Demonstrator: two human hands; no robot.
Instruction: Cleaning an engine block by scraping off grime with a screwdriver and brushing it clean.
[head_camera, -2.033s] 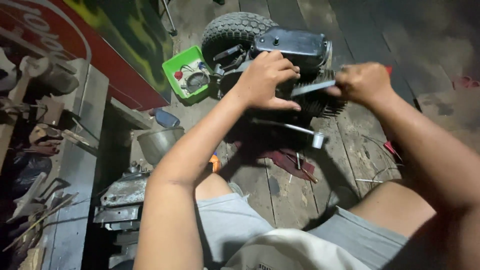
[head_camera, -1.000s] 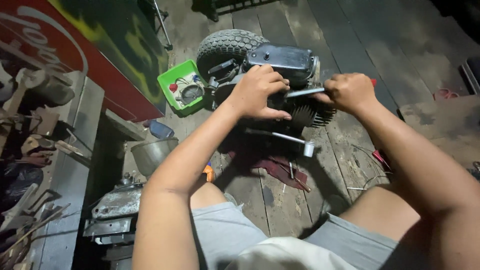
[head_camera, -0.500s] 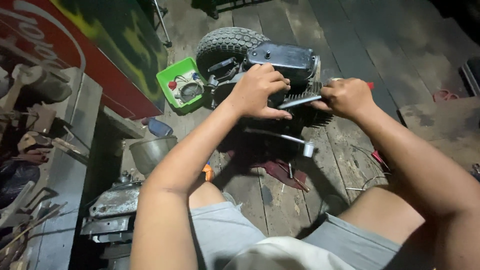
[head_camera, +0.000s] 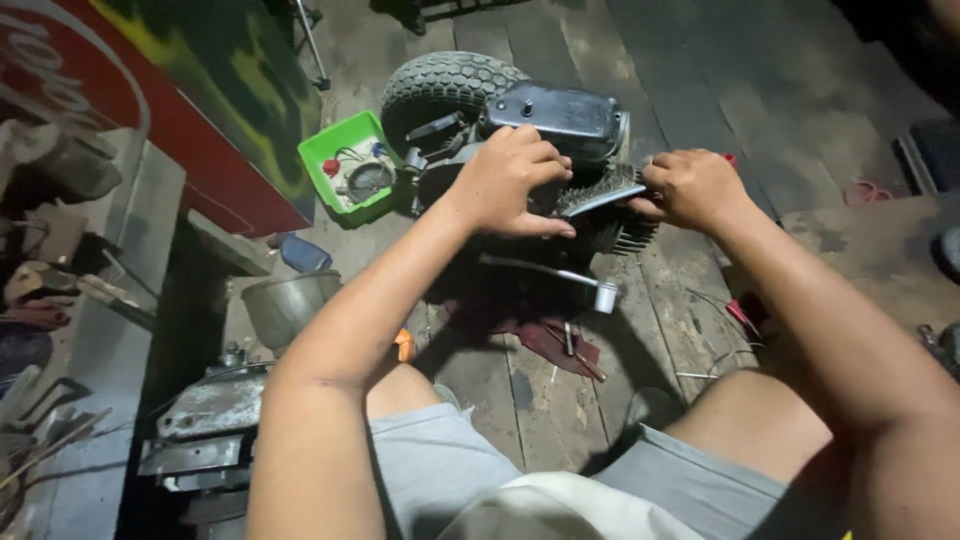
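Head view: left hand (head_camera: 510, 180) clamps engine (head_camera: 545, 150) to steady it, right hand (head_camera: 690, 188) fisted around wire brush (head_camera: 600, 192) laid across cooling fins (head_camera: 620, 232).

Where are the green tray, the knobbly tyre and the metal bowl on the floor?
green tray (head_camera: 322, 163), head view, on its left rim.
knobbly tyre (head_camera: 445, 82), head view, on the tread at its top.
metal bowl (head_camera: 285, 305), head view, on its side wall.
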